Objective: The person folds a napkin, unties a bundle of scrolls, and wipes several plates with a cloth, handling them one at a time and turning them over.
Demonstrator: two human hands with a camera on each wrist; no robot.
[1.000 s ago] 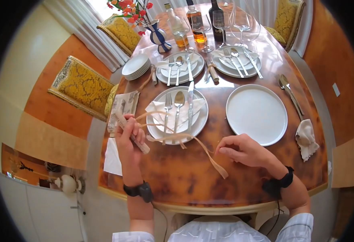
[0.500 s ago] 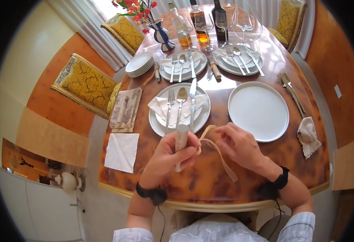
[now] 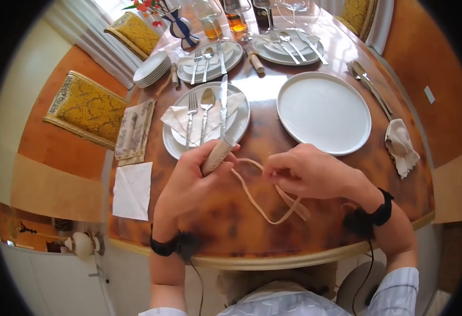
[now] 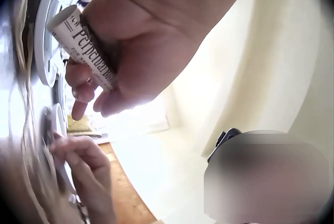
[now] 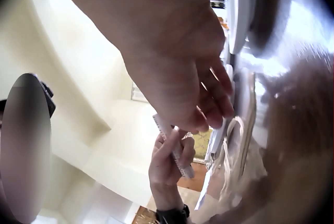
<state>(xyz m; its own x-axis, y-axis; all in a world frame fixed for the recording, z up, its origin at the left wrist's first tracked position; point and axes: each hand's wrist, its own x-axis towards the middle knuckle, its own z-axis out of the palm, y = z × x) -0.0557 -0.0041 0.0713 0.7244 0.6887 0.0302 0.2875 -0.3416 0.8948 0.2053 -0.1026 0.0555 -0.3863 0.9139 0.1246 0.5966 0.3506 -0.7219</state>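
Observation:
My left hand point(image 3: 189, 176) grips a rolled tube of printed paper point(image 3: 217, 157), tilted, above the near edge of the left place setting. Dark lettering on the tube point(image 4: 83, 46) shows in the left wrist view. A long tan ribbon point(image 3: 254, 203) trails from the tube in slack loops over the table. My right hand point(image 3: 312, 171) hovers beside the ribbon with loosely curled fingers; part of the ribbon passes behind them. In the right wrist view the fingers point(image 5: 214, 96) are spread apart, and a loop of ribbon point(image 5: 236, 125) hangs just beyond their tips.
A set plate point(image 3: 244, 124) with napkin, fork, spoon and knife lies ahead; a bare plate point(image 3: 323, 113) is at right. Folded papers point(image 3: 134, 131) and a white napkin point(image 3: 132, 190) lie left. Cutlery point(image 3: 370, 87), a cloth point(image 3: 401, 147), stacked plates point(image 3: 152, 69) and wine glasses point(image 3: 294, 6) stand around.
My left hand has brought the tube from the left over towards the middle, then tilted it. The right hand has come up beside the ribbon. The head view has shifted downward and right.

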